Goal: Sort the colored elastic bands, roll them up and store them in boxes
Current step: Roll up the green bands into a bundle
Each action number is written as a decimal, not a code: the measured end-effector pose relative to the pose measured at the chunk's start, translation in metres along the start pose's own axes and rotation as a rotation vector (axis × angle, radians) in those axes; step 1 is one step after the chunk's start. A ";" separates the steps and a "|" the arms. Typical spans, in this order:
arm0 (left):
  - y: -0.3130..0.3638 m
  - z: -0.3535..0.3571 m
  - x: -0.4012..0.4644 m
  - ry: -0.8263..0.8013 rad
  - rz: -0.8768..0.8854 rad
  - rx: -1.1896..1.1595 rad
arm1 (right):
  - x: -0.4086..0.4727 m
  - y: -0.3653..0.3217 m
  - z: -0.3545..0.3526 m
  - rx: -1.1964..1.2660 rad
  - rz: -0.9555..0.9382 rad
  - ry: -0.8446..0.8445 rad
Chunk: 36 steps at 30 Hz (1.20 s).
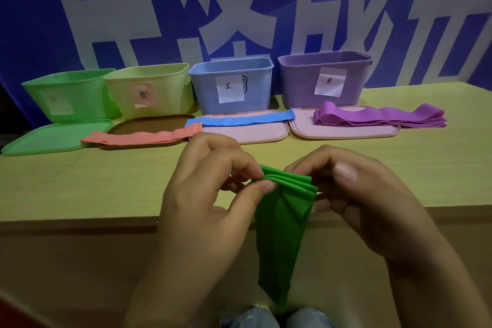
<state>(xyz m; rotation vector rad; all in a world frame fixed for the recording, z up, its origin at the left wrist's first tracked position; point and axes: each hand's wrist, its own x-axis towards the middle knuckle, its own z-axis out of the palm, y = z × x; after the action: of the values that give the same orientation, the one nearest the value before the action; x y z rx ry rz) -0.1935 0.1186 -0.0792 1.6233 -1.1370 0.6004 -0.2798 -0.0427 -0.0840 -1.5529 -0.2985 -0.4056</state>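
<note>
Both hands, the left hand [210, 192] and right hand [356, 194], pinch the folded top of the green band [282, 221], each grip clamped on it above the near edge of the table [80, 181], the rest hanging down past that edge. A bare strip of table lies between hands and lids. At 12 o'clock stands the blue box [231, 85], at 1 o'clock the purple box [324, 77], at 10 o'clock the green box [69, 93]; pink band [143, 137], blue band [239, 120] and purple bands [380, 117] lie across the lids.

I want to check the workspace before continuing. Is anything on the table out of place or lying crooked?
Mostly tidy. The pink band lies crooked, running off the brown lid onto the green lid, and the blue band sits askew on its pink lid. The green box looks tilted, perhaps only lens distortion.
</note>
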 end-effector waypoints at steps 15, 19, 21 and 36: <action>-0.004 0.007 -0.009 -0.039 0.204 0.042 | 0.001 -0.005 0.001 0.160 0.221 0.097; -0.006 0.005 -0.008 -0.055 0.184 0.048 | 0.000 -0.010 0.002 0.045 0.182 0.091; -0.005 0.006 -0.010 -0.036 0.153 -0.001 | -0.001 -0.013 0.003 -0.042 0.160 0.122; -0.004 0.002 -0.008 -0.143 -0.054 -0.083 | -0.012 -0.028 -0.002 -0.371 0.041 0.023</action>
<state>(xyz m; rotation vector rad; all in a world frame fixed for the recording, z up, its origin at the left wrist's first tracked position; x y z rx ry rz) -0.1937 0.1204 -0.0884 1.6406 -1.2018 0.4027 -0.3030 -0.0433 -0.0644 -1.9115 -0.1787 -0.4652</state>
